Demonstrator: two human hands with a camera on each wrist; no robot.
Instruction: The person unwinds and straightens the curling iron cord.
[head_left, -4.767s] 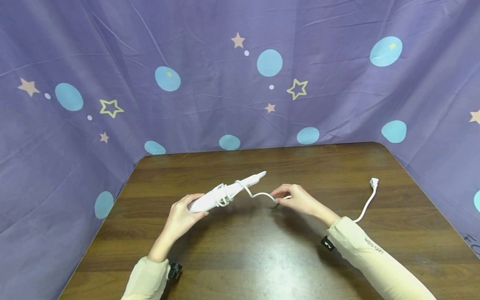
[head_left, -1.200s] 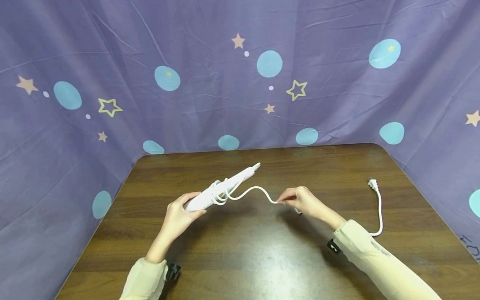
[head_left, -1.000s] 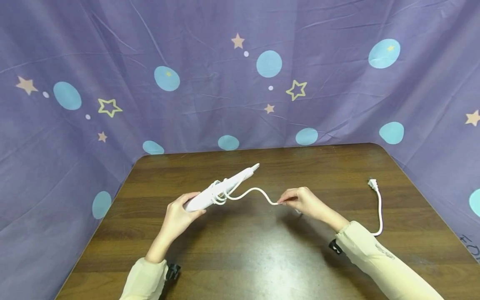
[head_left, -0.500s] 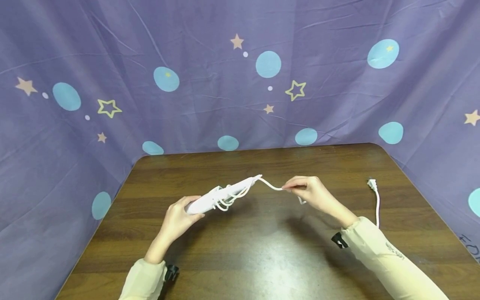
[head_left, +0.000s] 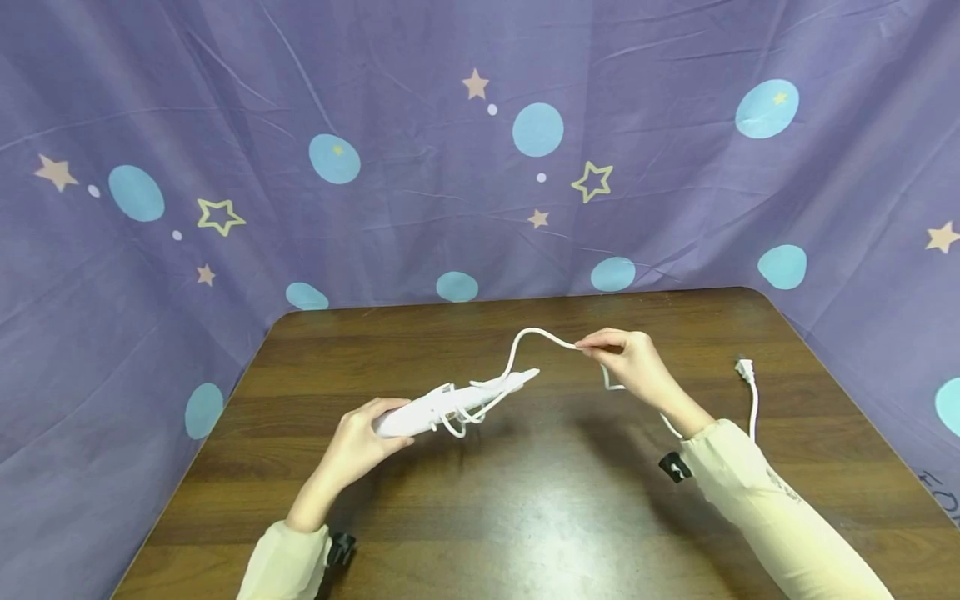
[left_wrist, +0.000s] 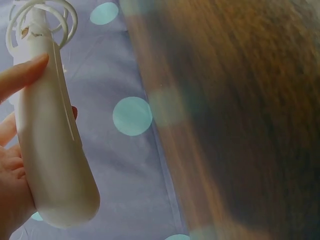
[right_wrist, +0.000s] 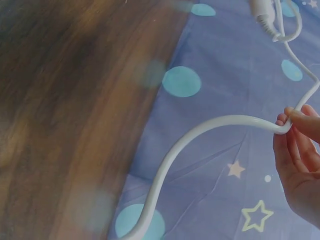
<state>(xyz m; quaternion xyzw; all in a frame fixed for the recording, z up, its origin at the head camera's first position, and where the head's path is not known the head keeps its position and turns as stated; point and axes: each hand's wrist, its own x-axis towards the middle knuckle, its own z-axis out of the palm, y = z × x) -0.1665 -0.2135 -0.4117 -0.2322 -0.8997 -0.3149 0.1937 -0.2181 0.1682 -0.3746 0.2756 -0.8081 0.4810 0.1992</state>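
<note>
My right grip [head_left: 633,364] is pinching the white cord [head_left: 529,331] narrowly between thumb and fingertips, well apart from the wand's body. My left grip [head_left: 360,437] is curling round the thick, rounded end of the white wand [head_left: 407,418], and I am holding it raised above the desk [head_left: 450,533], its thin tip pointing to the right. Compared with half a second ago, my right grip is sitting higher, the wand's tip is dipping lower, and the cord is arching up above the tip rather than trailing straight out from it. For the work, I am judging that this stretch is running freer, while several loose loops are still circling the wand's middle. Further out, the cord is hanging below my right grip, disappearing under my right sleeve [head_left: 772,517] and seemingly leading to the plug [head_left: 744,369], which is lying on the desk's right side. Behind, a purple curtain [head_left: 420,217] is hanging.
</note>
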